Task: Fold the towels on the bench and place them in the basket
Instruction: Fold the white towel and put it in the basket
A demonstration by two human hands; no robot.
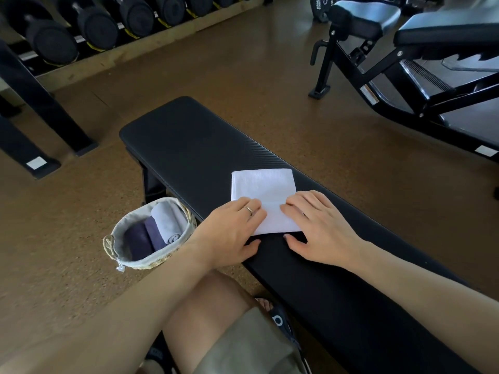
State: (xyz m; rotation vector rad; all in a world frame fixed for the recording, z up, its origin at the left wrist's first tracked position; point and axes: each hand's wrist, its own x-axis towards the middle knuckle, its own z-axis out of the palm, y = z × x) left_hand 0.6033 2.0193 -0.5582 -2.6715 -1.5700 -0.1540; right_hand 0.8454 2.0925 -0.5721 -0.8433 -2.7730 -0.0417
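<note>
Two flat, unclenched hands, left hand (232,225) and right hand (320,228), on a square white terry towel (266,195) (ribbed black bench (194,147)).

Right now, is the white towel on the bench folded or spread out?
Folded: the white towel lies as a compact rectangle on the bench, both hands pressing its near end.

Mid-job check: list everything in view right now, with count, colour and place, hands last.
white towel: one, white, folded on the bench, near end under both hands
bench: one, black, centre
basket: one, pale woven with cloth liner, on the floor left of the bench
rolled towels: three, two purple and one grey, in the basket
dumbbells: a row, black, on the rack top left
incline bench: one, black, top right
left hand: rests flat on the towel's near left edge
right hand: rests on its near right edge
</note>
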